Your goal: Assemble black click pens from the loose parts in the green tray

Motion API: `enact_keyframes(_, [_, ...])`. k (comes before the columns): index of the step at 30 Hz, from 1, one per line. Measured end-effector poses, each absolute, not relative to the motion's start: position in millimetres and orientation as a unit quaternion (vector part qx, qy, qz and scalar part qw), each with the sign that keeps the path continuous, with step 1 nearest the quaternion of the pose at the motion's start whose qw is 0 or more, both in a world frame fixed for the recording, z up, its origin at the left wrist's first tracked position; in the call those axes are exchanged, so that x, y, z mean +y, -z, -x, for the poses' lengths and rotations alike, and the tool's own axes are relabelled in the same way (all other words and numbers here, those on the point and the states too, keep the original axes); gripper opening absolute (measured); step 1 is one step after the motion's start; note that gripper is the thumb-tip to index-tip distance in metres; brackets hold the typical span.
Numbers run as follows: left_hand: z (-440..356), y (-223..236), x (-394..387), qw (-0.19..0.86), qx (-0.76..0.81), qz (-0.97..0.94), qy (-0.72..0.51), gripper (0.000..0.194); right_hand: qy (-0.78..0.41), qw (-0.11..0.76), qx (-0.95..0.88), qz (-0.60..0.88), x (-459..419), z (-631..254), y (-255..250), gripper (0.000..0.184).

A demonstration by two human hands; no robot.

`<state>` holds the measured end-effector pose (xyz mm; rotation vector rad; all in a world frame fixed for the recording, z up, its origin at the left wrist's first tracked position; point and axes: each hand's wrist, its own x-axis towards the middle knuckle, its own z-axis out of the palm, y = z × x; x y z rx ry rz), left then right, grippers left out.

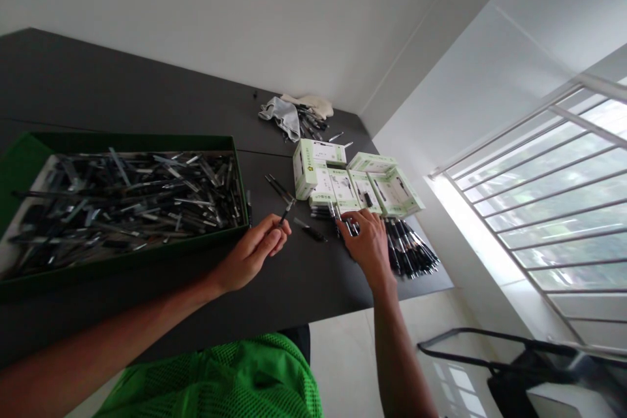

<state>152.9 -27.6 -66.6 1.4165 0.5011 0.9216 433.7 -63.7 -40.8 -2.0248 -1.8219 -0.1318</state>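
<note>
My left hand (262, 247) is closed around a dark pen (286, 210), whose clear end points up and to the right. Two thin pens (280, 188) lie on the table just beyond it. My right hand (368, 240) curls its fingers over several black pens (337, 211) in front of the green-and-white boxes; how firmly it grips them is partly hidden. To its right spreads a row of black pens (410, 247) laid side by side. One loose pen (310, 230) lies between my hands.
A green box (122, 261) heaped with loose pens (147, 199) stands at left. Open green-and-white cartons (306, 173) sit at the table's far right side. Behind them lie grey and cream cloths (281, 114) and more pens. A dark-framed chair (533, 366) stands at lower right.
</note>
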Motion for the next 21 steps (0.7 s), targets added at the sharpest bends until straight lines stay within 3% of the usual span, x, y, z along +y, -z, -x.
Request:
enact_keyframes(7, [-152.6,66.3,-29.1,0.643,0.22,-0.609,-0.41,0.031,0.059,0.158,-0.654,0.738,-64.1,-412.5,43.0,0.016])
enact_keyframes(15, [-154.4,65.9,-28.1,0.644,0.219,-0.607,-0.411,0.032,0.059,0.225,-0.635,0.737,-38.5,-437.2,27.2,0.024])
enact_keyframes(21, [-154.6,67.4,-27.7,0.65,0.211,-0.601,-0.414,0.031,0.048,0.193,-0.627,0.754,21.7,-477.0,9.6,0.021])
